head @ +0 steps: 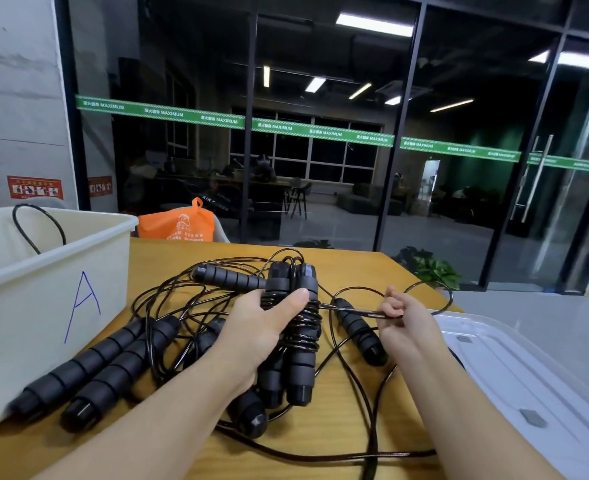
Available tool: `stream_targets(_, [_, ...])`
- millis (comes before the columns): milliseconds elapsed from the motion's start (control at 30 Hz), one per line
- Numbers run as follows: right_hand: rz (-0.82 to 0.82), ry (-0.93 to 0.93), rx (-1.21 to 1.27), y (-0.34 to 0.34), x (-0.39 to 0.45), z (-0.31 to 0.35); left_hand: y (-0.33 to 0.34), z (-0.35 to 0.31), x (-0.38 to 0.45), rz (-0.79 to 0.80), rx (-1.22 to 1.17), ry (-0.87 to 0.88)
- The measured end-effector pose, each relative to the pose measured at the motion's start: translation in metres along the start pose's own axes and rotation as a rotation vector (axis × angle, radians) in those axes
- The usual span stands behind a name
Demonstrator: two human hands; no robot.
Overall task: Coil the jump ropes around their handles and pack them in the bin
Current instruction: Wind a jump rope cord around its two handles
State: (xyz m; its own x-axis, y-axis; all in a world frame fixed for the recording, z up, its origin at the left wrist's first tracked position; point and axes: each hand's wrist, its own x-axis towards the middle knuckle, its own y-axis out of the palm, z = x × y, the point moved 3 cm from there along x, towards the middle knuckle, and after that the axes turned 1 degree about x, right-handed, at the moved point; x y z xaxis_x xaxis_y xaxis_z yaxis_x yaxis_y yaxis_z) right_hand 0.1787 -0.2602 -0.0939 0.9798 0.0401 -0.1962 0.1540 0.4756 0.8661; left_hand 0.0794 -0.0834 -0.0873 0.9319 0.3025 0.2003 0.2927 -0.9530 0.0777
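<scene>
Just beyond the left hand's grip a loose handle lies across the tangle of black rope spread over the table. Left of that grip, two handles lie side by side, their butt ends close against the bin wall. Another handle lies between the two grips, a little below the stretched rope, and one more pokes out under the left wrist. Rope loops run all around and under both forearms, so the pile crowds the space beneath the hands.

Far left of the grip stands the bin, white, marked with a blue letter A. A loop of black rope rises inside it; what else it holds is hidden by the wall. Right of the right hand lies a white lid, flat. Behind the bin sits an orange bag, and a glass wall fills the background.

Now the grip itself. The left hand is clenched round a pair of handles held upright together, thumb across the front, with several turns of rope coiled around their middle. The right hand pinches the free rope between thumb and curled fingers, and that strand runs taut from the coil straight across to the pinch. Beyond the pinch the rope arcs away in a wide loop above the table edge.
</scene>
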Motion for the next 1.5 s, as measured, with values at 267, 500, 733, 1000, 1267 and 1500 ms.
stream_targets(267, [0.113,-0.384,-1.086,0.022,-0.025,-0.015,0.002,0.001,-0.001,0.006,-0.005,0.018])
stream_targets(500, [0.458,-0.725,-1.288,0.032,-0.060,-0.034,0.000,-0.002,-0.001,-0.043,-0.042,0.057])
stream_targets(733, [0.565,-0.989,-1.455,0.037,-0.063,-0.033,-0.001,-0.002,0.001,-0.106,0.043,0.034])
stream_targets(1000, [0.518,-0.896,-1.065,0.045,-0.074,-0.025,0.010,-0.010,-0.011,-0.024,0.432,0.303])
stream_targets(1267, [0.305,-0.823,-0.904,0.040,-0.069,-0.018,0.020,-0.012,-0.019,0.090,0.575,0.438])
stream_targets(1500, [0.244,-0.691,-0.983,0.038,-0.061,-0.022,0.022,-0.016,-0.022,0.093,0.590,0.477])
